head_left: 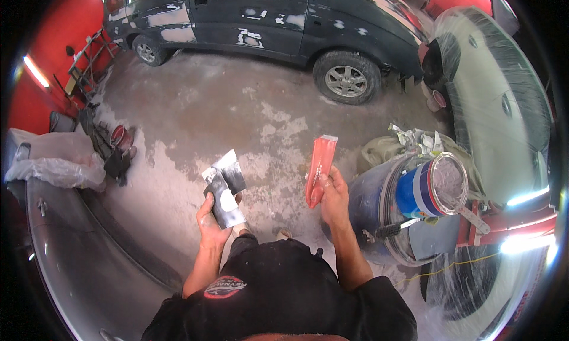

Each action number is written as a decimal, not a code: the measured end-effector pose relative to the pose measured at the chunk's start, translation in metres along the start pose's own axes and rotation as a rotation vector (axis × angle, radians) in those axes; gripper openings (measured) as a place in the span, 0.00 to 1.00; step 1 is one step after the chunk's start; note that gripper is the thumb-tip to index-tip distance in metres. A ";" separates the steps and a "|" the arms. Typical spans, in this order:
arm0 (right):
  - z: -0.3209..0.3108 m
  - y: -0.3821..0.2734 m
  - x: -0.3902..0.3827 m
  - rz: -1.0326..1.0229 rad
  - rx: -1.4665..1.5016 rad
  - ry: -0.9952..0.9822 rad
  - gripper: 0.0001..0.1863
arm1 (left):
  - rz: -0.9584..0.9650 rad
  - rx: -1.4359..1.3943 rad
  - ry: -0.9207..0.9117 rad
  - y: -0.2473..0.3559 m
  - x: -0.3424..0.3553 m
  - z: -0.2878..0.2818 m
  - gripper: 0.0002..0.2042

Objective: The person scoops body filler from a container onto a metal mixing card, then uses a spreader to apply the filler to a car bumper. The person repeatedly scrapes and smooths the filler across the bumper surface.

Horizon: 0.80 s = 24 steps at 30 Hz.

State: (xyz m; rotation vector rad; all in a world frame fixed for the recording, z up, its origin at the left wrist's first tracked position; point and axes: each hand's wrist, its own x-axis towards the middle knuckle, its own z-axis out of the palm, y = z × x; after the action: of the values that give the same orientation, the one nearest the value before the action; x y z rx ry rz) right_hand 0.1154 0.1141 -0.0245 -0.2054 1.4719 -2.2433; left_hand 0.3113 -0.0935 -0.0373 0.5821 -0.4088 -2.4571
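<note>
My left hand (211, 223) is closed on metal filler spreaders (235, 171), thin dark and silvery plates that overlap. A white dab of filler paste (229, 201) sits on the nearer plate. On the right, my right hand (335, 200) grips a red squeeze tube (322, 163), with its flat crimped end pointing up and away from me. The two hands are apart, both held above the floor. Beside my right hand, a blue can (414, 193) of greyish paste stands on a drum (373, 204).
A brush (393, 229) and a perforated strip (475, 220) lie by the can. Ahead stands a dark car (249, 21) with pale filler patches. A grey car panel (89, 246) is at my left, a plastic-covered car (498, 98) at my right. Crumpled paper (418, 140) lies behind the drum.
</note>
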 end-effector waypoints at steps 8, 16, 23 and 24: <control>-0.018 0.007 -0.005 0.102 -0.074 -0.120 0.08 | 0.009 0.017 0.040 0.001 -0.007 -0.003 0.16; -0.012 0.015 0.008 -0.010 -0.103 -0.044 0.16 | -0.033 -0.026 -0.023 0.001 0.000 -0.011 0.16; -0.009 -0.002 -0.009 -0.014 -0.249 -0.057 0.13 | -0.001 0.097 0.037 0.003 0.000 0.020 0.15; -0.010 -0.004 -0.011 0.018 -0.256 -0.042 0.12 | 0.000 0.119 0.052 0.003 0.000 0.026 0.15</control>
State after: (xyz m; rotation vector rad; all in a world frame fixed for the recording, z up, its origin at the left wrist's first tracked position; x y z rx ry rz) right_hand 0.1204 0.1288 -0.0238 -0.3151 1.7284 -2.0188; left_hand 0.2998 -0.0919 -0.0140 0.6934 -0.5368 -2.4242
